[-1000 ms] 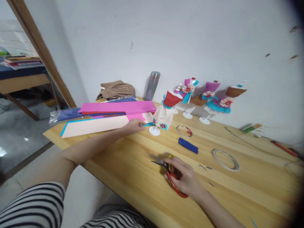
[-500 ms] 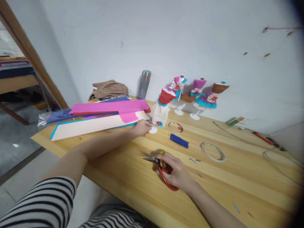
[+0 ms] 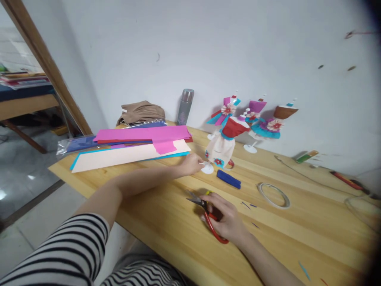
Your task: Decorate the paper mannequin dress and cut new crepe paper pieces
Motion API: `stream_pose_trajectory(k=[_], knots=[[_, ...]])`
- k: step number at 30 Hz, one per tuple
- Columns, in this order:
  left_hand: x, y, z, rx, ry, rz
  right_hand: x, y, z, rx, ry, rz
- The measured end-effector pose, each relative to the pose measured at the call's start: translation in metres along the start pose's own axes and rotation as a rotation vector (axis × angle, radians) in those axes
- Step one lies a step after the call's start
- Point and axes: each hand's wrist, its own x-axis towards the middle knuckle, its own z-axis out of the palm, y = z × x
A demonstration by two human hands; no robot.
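Note:
My left hand [image 3: 195, 163] reaches across and pinches the edge of the round white base [image 3: 207, 168] of a small dress-form stand. That stand wears a paper dress with a red top [image 3: 235, 128] and a pale skirt [image 3: 220, 150] trimmed with blue and red flowers. My right hand [image 3: 224, 218] holds scissors [image 3: 214, 227] with red handles, their blades slightly apart and pointing left, low over the table. A folded dark blue paper piece [image 3: 228, 179] lies just right of the base. Behind the skirt, a small tape ring [image 3: 230, 163] is mostly hidden.
Several dressed stands [image 3: 275, 125] line the wall. Coloured paper strips [image 3: 143, 135] lie at the left, near a brown cloth [image 3: 143, 112] and a grey flask [image 3: 185, 107]. A tape roll [image 3: 274, 194], paper scraps [image 3: 304, 270], a cable [image 3: 309, 180] and a red-black tool [image 3: 347, 180] lie rightward.
My left hand has slid the red-topped dress stand to the right, so it now covers much of the small tape ring. The view has shifted slightly; the scissors stay in my right hand.

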Motion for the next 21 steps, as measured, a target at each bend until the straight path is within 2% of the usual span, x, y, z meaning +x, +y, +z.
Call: stream_pose_trajectory(k=[3, 6, 9, 12, 15, 21], knots=[[-0.008, -0.018, -0.031, 0.164, 0.103, 0.025, 0.000, 0.000, -0.003, 0.031, 0.016, 0.028], [-0.013, -0.044, -0.066, 0.333, 0.196, -0.011, -0.002, 0.003, -0.004, 0.065, 0.034, 0.115], [-0.013, -0.066, -0.088, 0.440, 0.199, -0.075, -0.005, 0.008, -0.002, 0.128, 0.062, 0.270], [-0.012, -0.078, -0.096, 0.484, 0.181, -0.089, -0.006, 0.012, -0.002, 0.238, 0.086, 0.424], [-0.016, -0.080, -0.099, 0.498, 0.178, -0.055, 0.003, 0.012, -0.005, 0.357, 0.016, 0.513], [-0.037, -0.081, -0.107, 0.521, 0.184, 0.004, 0.050, 0.010, -0.012, 0.547, -0.098, 0.614]])
